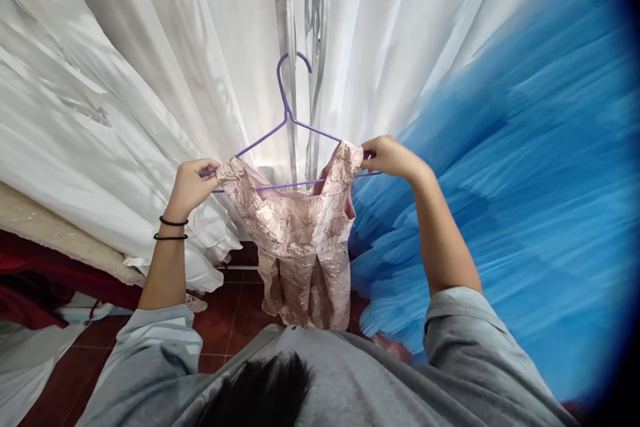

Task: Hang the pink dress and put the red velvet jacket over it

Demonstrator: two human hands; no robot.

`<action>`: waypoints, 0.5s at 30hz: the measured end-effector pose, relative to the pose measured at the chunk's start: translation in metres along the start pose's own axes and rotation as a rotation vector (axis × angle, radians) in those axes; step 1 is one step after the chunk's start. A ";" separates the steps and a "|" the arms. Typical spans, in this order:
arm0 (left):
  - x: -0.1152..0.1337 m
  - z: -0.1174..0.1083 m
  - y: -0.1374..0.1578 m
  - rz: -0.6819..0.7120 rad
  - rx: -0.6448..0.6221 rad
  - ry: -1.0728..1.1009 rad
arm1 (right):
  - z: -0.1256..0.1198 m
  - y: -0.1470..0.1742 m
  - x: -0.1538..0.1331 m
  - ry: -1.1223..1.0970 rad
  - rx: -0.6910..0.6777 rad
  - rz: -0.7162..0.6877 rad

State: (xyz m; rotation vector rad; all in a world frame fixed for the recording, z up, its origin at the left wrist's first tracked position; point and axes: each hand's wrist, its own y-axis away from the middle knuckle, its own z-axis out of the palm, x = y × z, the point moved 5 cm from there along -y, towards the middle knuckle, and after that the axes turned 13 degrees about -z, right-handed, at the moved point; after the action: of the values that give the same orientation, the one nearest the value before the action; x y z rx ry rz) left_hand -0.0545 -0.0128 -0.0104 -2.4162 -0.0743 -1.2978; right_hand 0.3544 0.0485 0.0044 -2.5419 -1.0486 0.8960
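Note:
A pink and gold brocade dress point(300, 227) hangs by its shoulder straps on a purple hanger point(265, 137) in front of me. My left hand point(195, 183) is closed around the hanger's left end, just outside the dress's strap. On the other side, my right hand point(390, 159) grips the right end, its fingers against the right strap. The hanger's hook points up and stands before a metal post; whether it touches the post I cannot tell. Below the bodice the skirt falls in folds, its lower edge close to my grey shirt.
White curtain-like fabric point(145, 47) hangs at the left and behind. Two ornate metal uprights point(316, 20) rise in the centre. Blue layered tulle point(510, 167) fills the right side. Dark red cloth point(30, 273) lies at the lower left, above reddish floor tiles point(217, 320).

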 end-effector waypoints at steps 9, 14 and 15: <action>-0.001 0.001 0.005 0.021 -0.043 -0.005 | 0.005 0.023 -0.027 0.302 0.082 -0.100; 0.001 0.015 0.002 0.077 0.083 -0.183 | 0.040 0.033 -0.017 0.404 0.306 -0.037; -0.002 0.018 0.004 0.102 0.130 -0.209 | 0.053 0.043 -0.012 0.418 0.404 0.007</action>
State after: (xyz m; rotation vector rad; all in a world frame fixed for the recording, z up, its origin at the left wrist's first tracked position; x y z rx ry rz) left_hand -0.0410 -0.0102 -0.0224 -2.4020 -0.0881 -0.9635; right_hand 0.3384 0.0093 -0.0502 -2.2500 -0.6557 0.4804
